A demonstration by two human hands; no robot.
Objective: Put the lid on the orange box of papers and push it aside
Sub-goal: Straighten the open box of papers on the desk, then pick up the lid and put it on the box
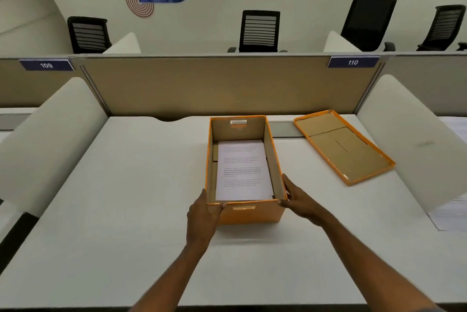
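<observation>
While both bare forearms reach forward over the pale counter, the hands grip the near end of the orange box from either side. The left hand wraps the near-left corner, its thumb hooked over the rim and the palm flat against the outer wall. The right hand clasps the near-right corner, fingers lying along the top edge of the right wall and the thumb pressed on the front face. So each hand is closed on the box.

The box stands upright on the counter, roughly in the middle, open at the top. A stack of printed papers lies flat on its brown cardboard floor, towards the near end. A slot handle shows in the front face, and another in the far wall.

Further back and to the right, well apart from the box, the lid lies upside down on the counter, brown inside facing up, orange rim raised, turned at an angle.

Behind the counter rises a tan partition bearing number plates 109 and 110. Beyond it stand black office chairs before a decorated wall.
</observation>
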